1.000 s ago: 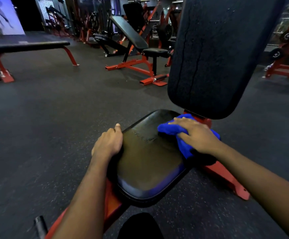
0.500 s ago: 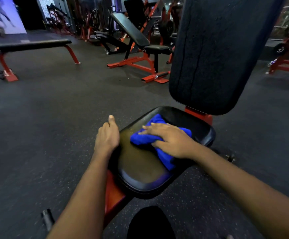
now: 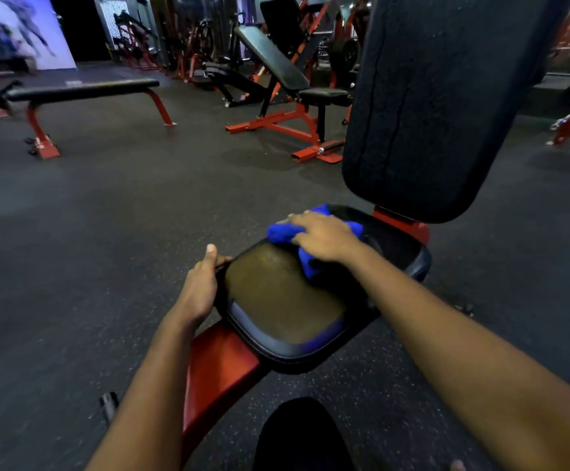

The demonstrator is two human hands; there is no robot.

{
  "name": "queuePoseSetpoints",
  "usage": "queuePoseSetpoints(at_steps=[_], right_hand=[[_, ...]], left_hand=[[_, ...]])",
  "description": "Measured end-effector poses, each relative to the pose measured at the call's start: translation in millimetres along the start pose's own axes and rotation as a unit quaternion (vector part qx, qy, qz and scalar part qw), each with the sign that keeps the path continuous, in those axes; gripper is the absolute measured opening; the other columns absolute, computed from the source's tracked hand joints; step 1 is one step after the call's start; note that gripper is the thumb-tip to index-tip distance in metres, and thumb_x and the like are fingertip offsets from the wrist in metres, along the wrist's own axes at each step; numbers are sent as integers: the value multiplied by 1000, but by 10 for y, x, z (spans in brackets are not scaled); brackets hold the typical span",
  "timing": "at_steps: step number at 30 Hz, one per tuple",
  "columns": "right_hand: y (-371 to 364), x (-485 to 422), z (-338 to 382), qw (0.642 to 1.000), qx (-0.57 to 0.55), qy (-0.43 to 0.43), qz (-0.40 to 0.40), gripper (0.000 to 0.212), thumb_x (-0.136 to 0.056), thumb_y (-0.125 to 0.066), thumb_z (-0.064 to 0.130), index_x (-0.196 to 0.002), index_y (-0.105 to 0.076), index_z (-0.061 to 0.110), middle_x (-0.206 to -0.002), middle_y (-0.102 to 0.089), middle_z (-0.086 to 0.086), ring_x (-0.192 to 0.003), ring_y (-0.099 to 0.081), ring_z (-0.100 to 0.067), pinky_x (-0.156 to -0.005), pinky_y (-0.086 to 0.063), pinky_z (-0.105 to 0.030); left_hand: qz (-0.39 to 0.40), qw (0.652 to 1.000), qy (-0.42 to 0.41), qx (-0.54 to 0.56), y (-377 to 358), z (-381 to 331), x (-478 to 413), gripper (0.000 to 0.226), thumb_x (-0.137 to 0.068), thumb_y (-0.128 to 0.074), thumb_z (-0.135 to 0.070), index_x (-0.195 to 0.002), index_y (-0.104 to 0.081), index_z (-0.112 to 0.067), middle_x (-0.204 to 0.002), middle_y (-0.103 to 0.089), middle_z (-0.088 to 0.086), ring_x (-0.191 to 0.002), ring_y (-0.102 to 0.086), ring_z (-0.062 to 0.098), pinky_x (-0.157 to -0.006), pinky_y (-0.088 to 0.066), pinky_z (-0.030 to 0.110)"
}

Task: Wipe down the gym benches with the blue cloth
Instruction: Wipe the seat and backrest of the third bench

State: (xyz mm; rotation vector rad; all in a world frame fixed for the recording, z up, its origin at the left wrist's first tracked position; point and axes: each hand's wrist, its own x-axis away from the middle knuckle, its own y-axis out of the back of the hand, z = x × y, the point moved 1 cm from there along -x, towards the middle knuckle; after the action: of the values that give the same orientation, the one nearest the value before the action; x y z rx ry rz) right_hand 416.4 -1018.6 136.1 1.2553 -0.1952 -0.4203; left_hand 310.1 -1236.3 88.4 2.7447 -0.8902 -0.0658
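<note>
**Wiping the seat, left hand bracing**

Far off to my left stands a flat bench (image 3: 83, 89), and nearer the middle a sloped bench (image 3: 270, 59). Both are well apart from me, and I judge they wait their turn.

My left hand (image 3: 202, 283) grips the left edge of the seat (image 3: 277, 300). The thumb points up along the rim and a fingertip hooks over the top corner. The other fingers are hidden under the padding, so I cannot tell how tightly they curl. I hold there to steady myself as I lean in, and likely to stop the seat rocking on its red frame (image 3: 215, 368) under the push of the wipe.

The blue cloth (image 3: 282, 232) lies bunched on the far left part of the seat, close to the rim. My right hand (image 3: 324, 237) lies flat on top of it, fingers straight and spread wide, pressing rather than pinching. A broad palm puts more cloth against the vinyl, which is why I don't clutch it.

The near half of the seat shows a dull sheen. Whether that is damp from wiping or just reflected light, I cannot say.

Rightmost, the upright back pad (image 3: 429, 96) rises just behind the seat, its surface creased. I judge it needs the cloth too, once the seat is covered.
</note>
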Motion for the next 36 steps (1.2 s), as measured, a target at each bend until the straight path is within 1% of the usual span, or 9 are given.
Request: queuePoseSetpoints(at_steps=[5, 9, 14, 18, 22, 26, 30, 34, 36], right_hand=[[-98, 973, 268, 988, -45, 151, -3, 57, -90, -51, 28, -143, -44, 47, -155, -37, 21, -145, -26, -1, -115, -19, -35], [113, 809, -506, 999, -24, 22, -40, 55, -88, -44, 40, -143, -47, 43, -153, -44, 12, -142, -37, -11, -116, -31, -44], [393, 56, -596, 987, 8, -158, -26, 52, -95, -43, 27, -144, -45, 41, -154, -41, 3, -139, -39, -27, -112, -32, -50], [110, -38, 166, 998, -1, -58, 24, 52, -94, -44, 28, -145, -45, 39, -156, -39, 8, -146, -31, -23, -116, -26, -49], [-120, 547, 737, 996, -4, 82, 45, 55, -93, -53, 31, -146, -41, 44, -158, -33, 15, -148, -26, -14, -120, -20, -49], [-76, 1176, 664, 988, -30, 144, 39, 60, -88, -52, 31, -144, -40, 49, -157, -32, 21, -147, -23, -2, -120, -15, -45], [107, 1122, 485, 999, -2, 21, 36, 57, -88, -48, 38, -143, -41, 51, -162, -26, 11, -149, -18, -10, -120, -12, -52], [64, 1179, 722, 991, 102, -69, -53, 60, -85, -56, 64, -140, -45, 41, -147, -36, -4, -137, -27, -28, -107, -27, -52], [48, 1236, 834, 987, 120, -69, -82, 49, -85, -61, 52, -129, -53, 33, -130, -50, -4, -126, -43, -29, -98, -38, -46]], left_hand=[[-15, 998, 15, 53, 10, 42, 83, 72, -94, -21, -67, -94, -75, -18, -97, -75, 7, -101, -67, 28, -92, -50, 40], [-7, 998, 49, 36, 24, 168, 218, 73, -101, -12, -59, -100, -72, -18, -96, -74, 12, -82, -65, 25, -67, -48, 30], [31, 985, 142, -96, 259, 399, 415, 111, -68, -4, -95, -94, -78, -16, -100, -73, 15, -97, -67, 31, -99, -48, 50], [-4, 966, 148, -210, 308, 470, 547, 112, -75, 3, -87, -132, -61, -14, -139, -55, 16, -130, -50, 33, -112, -34, 51], [-6, 965, 148, -217, 310, 439, 588, 127, -57, 1, -91, -133, -59, -9, -139, -55, 17, -130, -50, 31, -113, -34, 49], [-2, 966, 146, -212, 320, 433, 568, 120, -64, -1, -88, -134, -58, -9, -138, -55, 19, -130, -50, 32, -113, -34, 48], [14, 963, 140, -229, 317, 435, 566, 88, -93, -6, -69, -137, -56, -11, -142, -52, 17, -132, -47, 32, -114, -32, 48], [18, 965, 144, -217, 335, 425, 598, 110, -75, -3, -85, -134, -58, -12, -138, -55, 16, -128, -51, 32, -112, -34, 50], [16, 968, 120, -222, 328, 423, 629, 117, -67, 1, -88, -132, -60, -12, -136, -58, 15, -126, -52, 30, -111, -35, 49]])
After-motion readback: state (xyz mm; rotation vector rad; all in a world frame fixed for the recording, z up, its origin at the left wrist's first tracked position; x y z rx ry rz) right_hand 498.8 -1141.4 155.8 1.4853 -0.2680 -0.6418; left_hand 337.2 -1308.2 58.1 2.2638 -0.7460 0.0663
